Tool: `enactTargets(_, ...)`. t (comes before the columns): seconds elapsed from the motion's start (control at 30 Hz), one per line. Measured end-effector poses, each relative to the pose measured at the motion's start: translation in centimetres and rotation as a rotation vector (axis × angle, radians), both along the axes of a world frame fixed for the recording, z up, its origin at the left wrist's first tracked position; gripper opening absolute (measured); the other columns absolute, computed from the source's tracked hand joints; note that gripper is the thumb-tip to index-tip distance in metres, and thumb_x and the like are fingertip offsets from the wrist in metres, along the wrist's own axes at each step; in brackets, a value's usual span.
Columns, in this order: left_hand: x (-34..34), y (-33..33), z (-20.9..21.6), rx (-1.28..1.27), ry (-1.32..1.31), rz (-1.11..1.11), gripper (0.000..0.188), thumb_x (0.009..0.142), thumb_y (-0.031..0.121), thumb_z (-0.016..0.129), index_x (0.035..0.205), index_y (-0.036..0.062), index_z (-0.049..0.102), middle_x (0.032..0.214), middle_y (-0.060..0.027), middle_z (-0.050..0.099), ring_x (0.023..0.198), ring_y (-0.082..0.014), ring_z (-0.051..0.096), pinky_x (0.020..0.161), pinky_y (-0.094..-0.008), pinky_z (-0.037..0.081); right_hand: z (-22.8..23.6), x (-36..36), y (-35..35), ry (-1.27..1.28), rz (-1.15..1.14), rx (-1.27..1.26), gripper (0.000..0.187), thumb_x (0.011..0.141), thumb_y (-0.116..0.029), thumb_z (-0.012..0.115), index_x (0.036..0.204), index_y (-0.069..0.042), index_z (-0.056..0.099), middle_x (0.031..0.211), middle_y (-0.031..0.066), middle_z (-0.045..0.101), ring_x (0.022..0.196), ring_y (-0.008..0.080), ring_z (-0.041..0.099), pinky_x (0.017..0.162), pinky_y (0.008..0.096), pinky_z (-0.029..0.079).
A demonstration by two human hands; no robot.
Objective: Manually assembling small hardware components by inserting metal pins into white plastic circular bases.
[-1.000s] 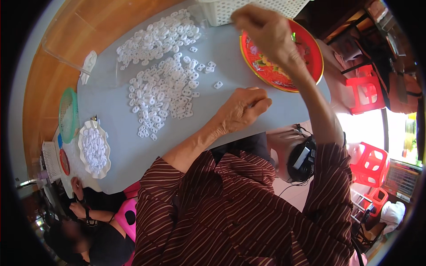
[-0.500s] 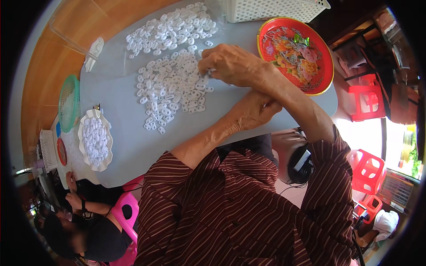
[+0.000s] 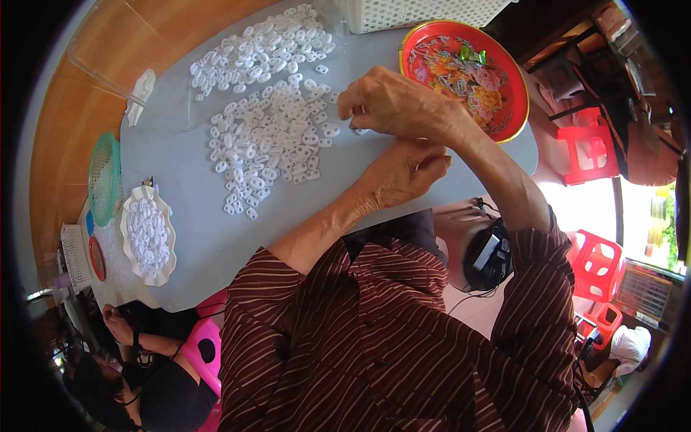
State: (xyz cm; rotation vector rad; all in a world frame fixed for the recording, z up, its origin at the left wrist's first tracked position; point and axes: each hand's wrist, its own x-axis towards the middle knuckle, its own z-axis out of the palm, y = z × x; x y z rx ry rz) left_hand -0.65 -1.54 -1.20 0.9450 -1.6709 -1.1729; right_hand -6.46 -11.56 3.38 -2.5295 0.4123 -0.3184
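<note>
My right hand reaches across above my left wrist, at the right edge of a pile of small white plastic pieces with two holes. Its fingers curl downward in a closed shape. A white piece lies by its fingertips; whether they grip anything is hidden. Close to the table's near edge is my left hand, partly covered by the right wrist. Its fingers are bent in and the thumb lies along them; anything inside is out of sight. Farther back spreads a second pile of white oval pieces.
A red flowered tray holds small silvery parts and a green wrapper. Behind stands a white perforated basket. At left are a scalloped dish of white pieces and a green basket. Another person sits at lower left.
My right hand has moved right, away from the pile's edge. My left hand stays below it, with the thumb a little more visible. The whole view has shifted slightly.
</note>
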Motion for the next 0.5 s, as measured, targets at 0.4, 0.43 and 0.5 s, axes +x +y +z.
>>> enactTargets(0.4, 0.0, 0.9, 0.5, 0.101, -0.071, 0.004, 0.011, 0.086, 0.012, 0.057, 0.085, 0.0006, 0.057, 0.067, -0.0021, 0.051, 0.064, -0.0095, 0.045, 0.062, -0.0278, 0.041, 0.1, -0.8, 0.6, 0.123, -0.017, 0.024, 0.006, 0.070, 0.002, 0.059, 0.077, 0.002, 0.060, 0.070, 0.0146, 0.061, 0.066, 0.0257, 0.062, 0.061, 0.0346, 0.048)
enactTargets(0.43, -0.1, 0.9, 0.4, 0.100, -0.073, 0.001, 0.011, 0.086, 0.012, 0.057, 0.085, 0.0006, 0.057, 0.067, -0.0021, 0.051, 0.064, -0.0095, 0.045, 0.062, -0.0278, 0.041, 0.1, -0.8, 0.6, 0.133, -0.011, 0.050, 0.006, 0.070, 0.002, 0.059, 0.076, 0.001, 0.060, 0.069, 0.0136, 0.061, 0.065, 0.0243, 0.062, 0.061, 0.0334, 0.049)
enactTargets(0.5, -0.4, 0.7, 0.4, -0.024, -0.078, 0.008, 0.010, 0.086, 0.011, 0.056, 0.084, 0.0010, 0.058, 0.067, -0.0018, 0.051, 0.063, -0.0094, 0.044, 0.061, -0.0265, 0.041, -0.3, -1.6, 0.5, 0.025, -0.040, 0.111, 0.007, 0.071, 0.002, 0.059, 0.077, 0.001, 0.061, 0.070, 0.0126, 0.062, 0.065, 0.0228, 0.062, 0.061, 0.0324, 0.049)
